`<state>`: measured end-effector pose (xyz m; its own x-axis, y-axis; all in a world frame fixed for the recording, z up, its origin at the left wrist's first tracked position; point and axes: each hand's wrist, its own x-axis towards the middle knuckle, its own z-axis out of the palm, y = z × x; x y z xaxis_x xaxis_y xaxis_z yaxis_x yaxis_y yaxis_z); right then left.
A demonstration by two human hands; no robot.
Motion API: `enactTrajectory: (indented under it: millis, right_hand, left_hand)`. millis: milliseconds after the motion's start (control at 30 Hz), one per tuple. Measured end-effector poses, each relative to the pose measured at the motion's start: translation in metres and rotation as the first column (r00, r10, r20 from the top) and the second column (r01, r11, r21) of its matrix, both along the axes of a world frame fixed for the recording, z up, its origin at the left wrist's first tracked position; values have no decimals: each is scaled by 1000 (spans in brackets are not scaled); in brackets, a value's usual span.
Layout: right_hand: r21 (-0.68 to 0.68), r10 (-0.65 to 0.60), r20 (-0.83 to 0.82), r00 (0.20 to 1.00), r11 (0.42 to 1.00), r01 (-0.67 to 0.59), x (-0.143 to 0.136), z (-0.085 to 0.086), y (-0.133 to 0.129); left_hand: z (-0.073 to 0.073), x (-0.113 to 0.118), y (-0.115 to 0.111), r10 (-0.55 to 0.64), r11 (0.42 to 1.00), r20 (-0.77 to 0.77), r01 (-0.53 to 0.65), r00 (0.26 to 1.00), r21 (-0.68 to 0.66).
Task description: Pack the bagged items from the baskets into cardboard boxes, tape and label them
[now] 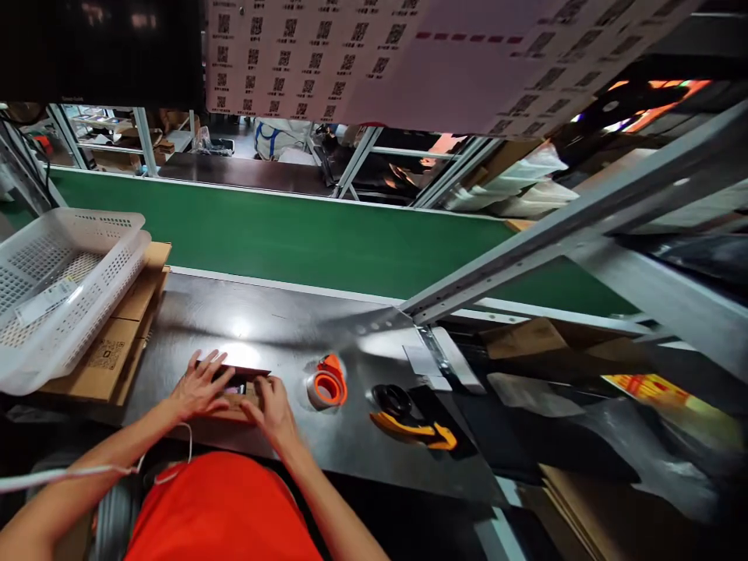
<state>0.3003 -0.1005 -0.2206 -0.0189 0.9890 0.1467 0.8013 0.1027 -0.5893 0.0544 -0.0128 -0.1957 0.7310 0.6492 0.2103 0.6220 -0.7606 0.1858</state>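
A small cardboard box (225, 416) lies on the metal table close to my body, with its top side uncovered. Inside it some dark contents show, too small to make out. Across the box's left end lies my left hand (202, 387), open, its fingers spread over the flaps and opening. My right hand (274, 413) grips the right end of the box, fingers at the far corner and thumb on the near flap. Just right of that hand stands an orange tape dispenser (328, 383) with a roll of tape.
A yellow-and-black tape dispenser (412, 425) lies farther right. White perforated baskets (73, 288) sit on flattened cardboard (111, 351) at the left. A green conveyor belt (280, 238) runs behind the table (199, 304). A metal frame bar (502, 261) slants across the right side.
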Motion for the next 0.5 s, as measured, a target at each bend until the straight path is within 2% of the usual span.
enactTrajectory:
  millis: [67, 100, 133, 167, 233, 300, 333, 400, 500]
  right_hand:
    - [195, -191, 42, 981, 964, 179, -3, -15, -4]
    - [262, -236, 77, 969, 942, 209, -6, -19, -7]
    - [294, -228, 127, 965, 938, 183, -8, -21, -9]
    - [285, -162, 187, 969, 953, 104, -10, -20, -11]
    - [160, 72, 290, 954, 979, -123, -12, -14, -12]
    - [-3, 285, 325, 902, 954, -301, -11, -6, -11]
    - [-65, 345, 325, 880, 937, -343, -11, -4, -10]
    - [-134, 387, 315, 867, 922, -363, -7, -2, -9]
    - [-139, 465, 231, 855, 885, -444, 13, -7, -4]
  left_hand:
    - [-14, -7, 1, 82, 996, 13, -82, 997, 37]
    - [-21, -12, -2, 86, 996, 5, -86, 996, 23]
    - [-26, -17, -8, 63, 998, -7, -63, 998, -4]
    - [-31, -24, -14, 30, 999, -18, -31, 999, -31]
    - [-36, -36, -29, 6, 997, -38, -8, 999, -74]
    - [-38, -46, -41, 42, 994, -64, -48, 997, -102]
    - [-38, -50, -45, 63, 991, -75, -71, 995, -117]
    - [-39, -53, -49, 75, 985, -74, -86, 994, -151]
    - [-45, -53, -48, 52, 982, -2, -51, 999, -182]
